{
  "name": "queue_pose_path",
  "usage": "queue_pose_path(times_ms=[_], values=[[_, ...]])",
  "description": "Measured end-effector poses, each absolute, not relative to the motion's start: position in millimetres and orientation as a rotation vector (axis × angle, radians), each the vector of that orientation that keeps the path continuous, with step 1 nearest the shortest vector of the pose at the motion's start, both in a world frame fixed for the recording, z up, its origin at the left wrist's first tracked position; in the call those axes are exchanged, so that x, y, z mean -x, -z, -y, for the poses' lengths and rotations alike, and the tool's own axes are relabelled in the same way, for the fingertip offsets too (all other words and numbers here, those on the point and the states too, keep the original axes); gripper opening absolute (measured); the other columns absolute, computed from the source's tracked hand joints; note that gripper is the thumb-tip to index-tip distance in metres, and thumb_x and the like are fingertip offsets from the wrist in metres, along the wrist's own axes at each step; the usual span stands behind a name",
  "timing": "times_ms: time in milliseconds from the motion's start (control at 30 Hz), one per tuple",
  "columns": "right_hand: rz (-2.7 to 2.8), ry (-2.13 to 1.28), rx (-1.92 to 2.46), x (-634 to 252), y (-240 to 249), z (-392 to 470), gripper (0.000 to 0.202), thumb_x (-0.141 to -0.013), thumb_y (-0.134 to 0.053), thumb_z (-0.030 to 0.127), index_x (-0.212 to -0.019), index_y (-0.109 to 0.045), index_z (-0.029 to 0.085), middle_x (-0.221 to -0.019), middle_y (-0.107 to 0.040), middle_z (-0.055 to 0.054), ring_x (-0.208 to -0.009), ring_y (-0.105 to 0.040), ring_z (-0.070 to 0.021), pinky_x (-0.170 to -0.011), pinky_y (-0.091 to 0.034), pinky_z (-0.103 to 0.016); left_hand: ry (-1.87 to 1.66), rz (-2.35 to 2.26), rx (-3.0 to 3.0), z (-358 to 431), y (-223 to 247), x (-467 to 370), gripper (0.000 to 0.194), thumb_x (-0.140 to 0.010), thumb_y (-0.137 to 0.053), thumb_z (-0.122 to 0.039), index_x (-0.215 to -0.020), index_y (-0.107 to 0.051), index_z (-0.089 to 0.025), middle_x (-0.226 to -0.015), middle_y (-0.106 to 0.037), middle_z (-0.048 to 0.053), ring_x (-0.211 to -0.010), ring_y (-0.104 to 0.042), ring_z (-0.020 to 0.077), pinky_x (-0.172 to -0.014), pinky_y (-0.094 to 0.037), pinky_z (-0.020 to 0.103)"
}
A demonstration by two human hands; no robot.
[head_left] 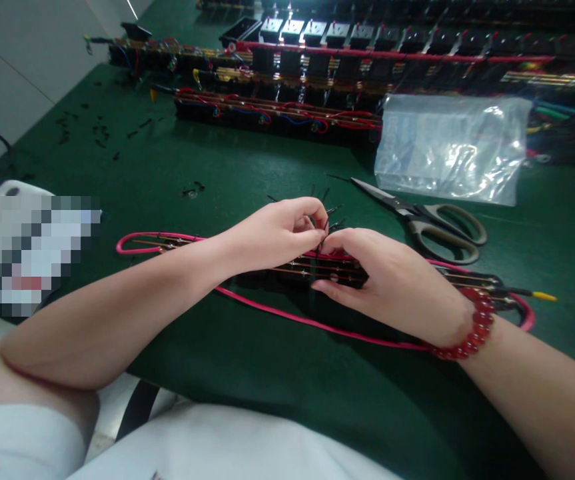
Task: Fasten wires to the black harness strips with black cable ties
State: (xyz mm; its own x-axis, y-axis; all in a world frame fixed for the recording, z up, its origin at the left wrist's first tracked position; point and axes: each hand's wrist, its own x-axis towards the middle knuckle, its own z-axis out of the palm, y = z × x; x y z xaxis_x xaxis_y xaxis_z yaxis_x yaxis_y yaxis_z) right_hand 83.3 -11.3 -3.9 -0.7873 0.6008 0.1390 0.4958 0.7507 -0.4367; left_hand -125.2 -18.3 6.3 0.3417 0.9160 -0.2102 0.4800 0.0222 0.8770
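A long black strip (294, 270) with metal rods and a pink cable (287, 313) lies across the table before me. My left hand (282, 230) is closed, pinching a thin black cable tie (325, 228) between thumb and index finger above the strip. My right hand (387, 273), with a red bead bracelet (480, 327) at its wrist, grips the strip from the right. Its fingertips are beside the tie and its thumb is on the near side. Several black tie ends stick up behind my fingers, which partly hide the strip's middle.
Scissors (417, 220) lie behind my right hand, blades pointing left. Behind them is a clear plastic bag (452, 150). Rows of wired black assemblies (277, 117) fill the far side. Black clippings (100, 130) are scattered far left on the green table (132, 180); a blurred-out item (37, 257) sits left.
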Motion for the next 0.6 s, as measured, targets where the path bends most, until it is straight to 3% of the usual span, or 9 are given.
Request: queue_pose_path(times_ms=[333, 600], values=[[2.673, -0.594, 0.860, -82.5, 3.3, 11.0, 0.025, -0.087, -0.070, 0.037, -0.106, -0.064, 0.021, -0.098, -0.074, -0.008, -0.090, -0.070, -0.0269, -0.075, -0.056, -0.038, -0.572, -1.287, -1.614, 17.6, -7.9, 125.1, 0.006, -0.086, -0.057, -0.015, -0.086, -0.062, -0.018, -0.078, -0.066, -0.003, -0.073, -0.061, 0.0117, -0.067, -0.045, 0.024], [2.679, -0.564, 0.808, -82.1, 3.5, 10.8, 0.027, -0.089, -0.069, 0.035, -0.111, -0.065, 0.020, -0.099, -0.074, -0.008, -0.092, -0.070, -0.0271, -0.076, -0.056, -0.037, -0.576, -1.298, -1.609, 16.7, -7.4, 124.9, 0.006, -0.086, -0.057, -0.015, -0.086, -0.062, -0.017, -0.076, -0.065, -0.003, -0.071, -0.059, 0.0110, -0.065, -0.043, 0.024]])
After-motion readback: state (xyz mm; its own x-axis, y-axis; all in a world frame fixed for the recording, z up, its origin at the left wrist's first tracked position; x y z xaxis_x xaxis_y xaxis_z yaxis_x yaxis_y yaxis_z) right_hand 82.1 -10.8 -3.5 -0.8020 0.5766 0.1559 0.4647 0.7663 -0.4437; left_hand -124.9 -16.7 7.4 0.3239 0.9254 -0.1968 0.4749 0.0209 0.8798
